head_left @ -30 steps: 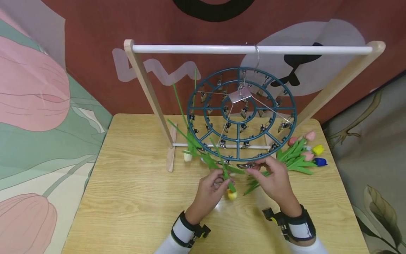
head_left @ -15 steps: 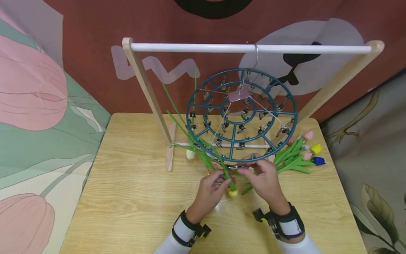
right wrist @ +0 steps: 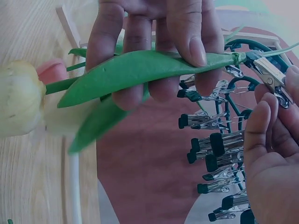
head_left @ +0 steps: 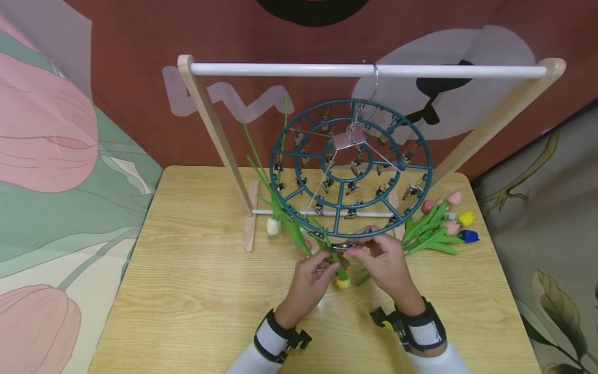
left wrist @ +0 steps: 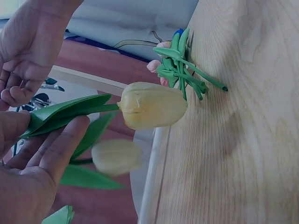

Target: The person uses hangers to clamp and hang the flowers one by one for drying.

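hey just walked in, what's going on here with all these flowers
A person is working at a round clip hanger hooked on a rack's white bar. The left hand holds a yellow tulip, head down, by its leaves and stem. The right hand pinches a metal clip at that stem; whether its tip has closed is hard to tell. A white tulip hangs head down by the hanger's left edge, while a bunch of tulips lies on the table.

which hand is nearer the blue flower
Right: the right hand, holding a clip, is left of the blue flower; the left hand, holding a tulip, is farther left.
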{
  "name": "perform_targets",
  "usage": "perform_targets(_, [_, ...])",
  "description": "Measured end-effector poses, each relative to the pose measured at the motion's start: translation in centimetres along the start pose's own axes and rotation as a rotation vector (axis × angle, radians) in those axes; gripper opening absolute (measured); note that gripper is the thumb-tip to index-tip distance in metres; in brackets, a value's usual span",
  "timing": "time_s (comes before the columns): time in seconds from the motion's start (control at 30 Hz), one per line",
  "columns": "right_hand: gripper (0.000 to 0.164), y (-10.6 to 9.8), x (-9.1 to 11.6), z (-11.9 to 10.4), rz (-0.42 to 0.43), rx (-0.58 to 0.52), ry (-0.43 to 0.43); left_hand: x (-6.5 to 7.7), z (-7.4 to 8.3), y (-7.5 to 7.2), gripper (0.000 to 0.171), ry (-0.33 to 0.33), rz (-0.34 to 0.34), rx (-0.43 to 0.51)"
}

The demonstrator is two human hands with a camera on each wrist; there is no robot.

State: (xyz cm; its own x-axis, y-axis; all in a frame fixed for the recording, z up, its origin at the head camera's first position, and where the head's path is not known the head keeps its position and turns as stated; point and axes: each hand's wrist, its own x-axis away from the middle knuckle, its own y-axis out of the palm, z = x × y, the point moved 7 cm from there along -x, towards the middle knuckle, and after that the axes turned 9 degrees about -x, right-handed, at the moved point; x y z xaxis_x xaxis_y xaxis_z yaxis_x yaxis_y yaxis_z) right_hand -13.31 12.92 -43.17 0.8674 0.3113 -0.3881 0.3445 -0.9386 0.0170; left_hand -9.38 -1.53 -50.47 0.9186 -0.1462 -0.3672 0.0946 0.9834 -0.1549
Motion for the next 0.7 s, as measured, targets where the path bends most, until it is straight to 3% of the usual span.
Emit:
perform_targets(0.27, [0.014,0.2,-0.2,0.1,-0.016,0.023,0.027,0.0,-0.2,-0.2,0.014,-0.034,0.003,-0.025])
perform_targets(0.37, [0.014,0.0,-0.2,0.2,-0.007,0.113,0.055,0.1,-0.3,-0.2,0.012,-0.024,0.011,-0.050])
perform_targets(0.5, [0.019,-0.6,0.0,-0.2,-0.032,0.364,0.063,0.1,-0.3,-0.2,0.010,-0.013,0.014,-0.065])
perform_targets(0.6, [0.005,-1.8,-0.1,-1.3,-0.068,0.530,-0.039,0.2,-0.4,-0.1,0.009,-0.028,0.001,-0.033])
perform_targets(0.7, [0.032,-3.8,-0.4,-3.4,-0.023,0.487,-0.245,0.2,-0.4,-0.1,0.009,-0.041,-0.011,-0.014])
